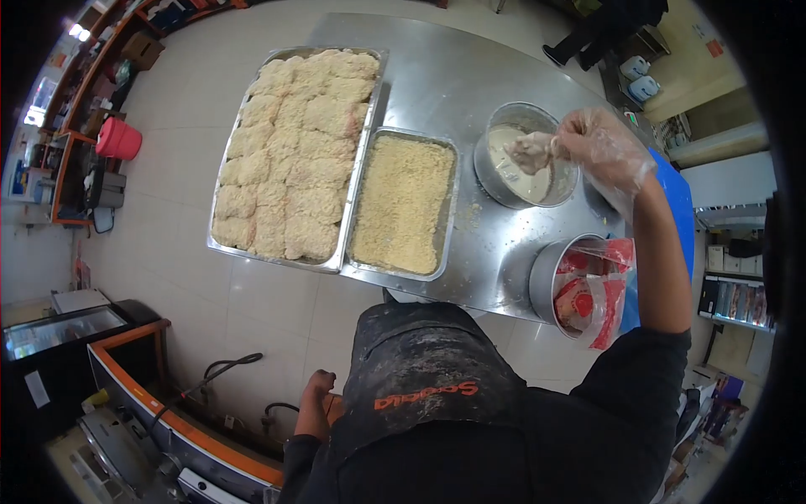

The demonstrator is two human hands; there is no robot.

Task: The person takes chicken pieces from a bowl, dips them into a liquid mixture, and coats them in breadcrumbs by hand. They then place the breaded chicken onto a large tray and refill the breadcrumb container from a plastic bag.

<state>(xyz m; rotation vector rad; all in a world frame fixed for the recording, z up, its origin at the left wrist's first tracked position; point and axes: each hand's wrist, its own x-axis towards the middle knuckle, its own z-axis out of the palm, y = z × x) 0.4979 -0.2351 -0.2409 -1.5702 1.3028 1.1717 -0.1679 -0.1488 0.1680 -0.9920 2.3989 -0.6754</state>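
My right hand (598, 151), in a clear plastic glove, pinches a batter-coated piece of meat (531, 153) above a round metal bowl (485, 168) of pale, runny batter (514, 176). To the left of the bowl lies a metal tray (453, 181) filled with yellowish breadcrumbs (403, 202). Beside that, a larger tray (337, 262) holds rows of crumb-coated pieces (290, 155) packed closely together. My left hand (321, 383) hangs low next to the black apron (437, 353), away from the table; its fingers are too small and turned away to read.
A second metal pot (544, 281) with red-and-clear plastic packaging (588, 294) stands near the table's front edge. Crumbs lie on the steel table (428, 76). Another person's legs (588, 42) show at the far right. A counter (193, 428) stands at lower left.
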